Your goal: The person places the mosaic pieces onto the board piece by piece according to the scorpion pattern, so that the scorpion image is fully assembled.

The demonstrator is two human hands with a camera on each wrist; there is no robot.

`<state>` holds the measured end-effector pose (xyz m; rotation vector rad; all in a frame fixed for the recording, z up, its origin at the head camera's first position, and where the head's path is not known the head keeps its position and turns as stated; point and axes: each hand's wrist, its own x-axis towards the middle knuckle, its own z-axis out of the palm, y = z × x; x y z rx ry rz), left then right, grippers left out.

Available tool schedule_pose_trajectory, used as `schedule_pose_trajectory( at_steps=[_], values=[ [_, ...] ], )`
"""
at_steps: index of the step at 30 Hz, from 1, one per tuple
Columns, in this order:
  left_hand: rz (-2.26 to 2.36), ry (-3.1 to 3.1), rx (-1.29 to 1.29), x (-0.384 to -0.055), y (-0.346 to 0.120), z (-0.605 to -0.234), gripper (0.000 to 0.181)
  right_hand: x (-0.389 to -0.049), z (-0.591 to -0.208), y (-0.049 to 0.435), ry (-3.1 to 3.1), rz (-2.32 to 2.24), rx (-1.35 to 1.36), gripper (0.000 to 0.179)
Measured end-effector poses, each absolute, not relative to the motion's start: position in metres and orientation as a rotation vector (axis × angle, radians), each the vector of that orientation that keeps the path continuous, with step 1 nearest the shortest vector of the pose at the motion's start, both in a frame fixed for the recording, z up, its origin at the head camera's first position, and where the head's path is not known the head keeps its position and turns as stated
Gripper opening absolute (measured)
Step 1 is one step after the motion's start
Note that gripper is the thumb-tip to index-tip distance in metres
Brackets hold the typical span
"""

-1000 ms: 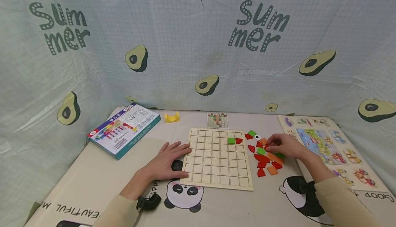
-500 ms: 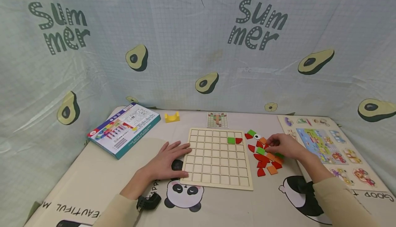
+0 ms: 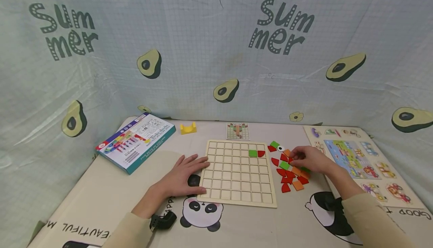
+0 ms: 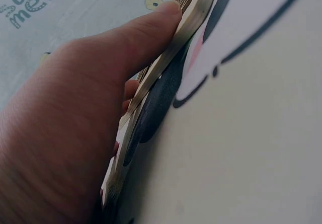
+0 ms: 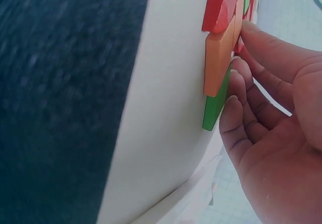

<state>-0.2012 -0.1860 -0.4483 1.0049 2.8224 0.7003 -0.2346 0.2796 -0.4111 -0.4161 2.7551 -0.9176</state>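
A wooden grid board (image 3: 235, 174) lies flat in the middle of the table. One green square (image 3: 252, 153) and one red quarter-round piece (image 3: 261, 153) sit side by side in its upper right cells. My left hand (image 3: 184, 176) rests along the board's left edge, fingers spread; in the left wrist view its thumb (image 4: 153, 30) presses on the rim. To the right of the board, my right hand (image 3: 311, 159) reaches into a pile of loose pieces. Its thumb and forefinger pinch a red piece (image 5: 238, 45), mostly hidden; the other fingers bend beside a green piece (image 5: 216, 105).
Red, green and orange pieces (image 3: 297, 185) lie close together right of the board. A small pattern card (image 3: 238, 131) is behind it, with a yellow piece (image 3: 188, 128) farther left. A box (image 3: 135, 142) lies at left, a picture puzzle board (image 3: 379, 173) at right.
Two red pieces near the right hand's fingers have come slightly apart. The right hand has barely shifted, and the left hand stays in place on the board's edge.
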Motion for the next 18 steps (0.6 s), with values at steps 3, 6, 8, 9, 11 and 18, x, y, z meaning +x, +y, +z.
schedule_pose_trajectory(
  at_steps=[3, 6, 8, 9, 11, 18],
  values=[
    [0.699, 2.822, 1.009, -0.2017, -0.1860, -0.4482, 0.083, -0.2345, -0.4107, 0.2798, 2.748, -0.917, -0.413, 0.022],
    [0.696, 2.822, 1.009, -0.2018, -0.1859, -0.4480, 0.083, -0.2348, -0.4112, 0.2791, 2.739, -0.937, -0.430, 0.021],
    [0.695, 2.822, 1.004, -0.2017, -0.1857, -0.4478, 0.083, -0.2351, -0.4118, 0.2788, 2.734, -0.953, -0.447, 0.020],
    [0.694, 2.822, 1.001, -0.2016, -0.1856, -0.4478, 0.083, -0.2352, -0.4123, 0.2786, 2.732, -0.960, -0.454, 0.019],
    [0.694, 2.822, 0.996, -0.2013, -0.1854, -0.4476, 0.083, -0.2354, -0.4129, 0.2787, 2.729, -0.972, -0.466, 0.019],
    [0.690, 2.829, 0.991, -0.2004, -0.1851, -0.4478, 0.083, -0.2347, -0.4110, 0.2799, 2.711, -1.011, -0.480, 0.018]
  ],
)
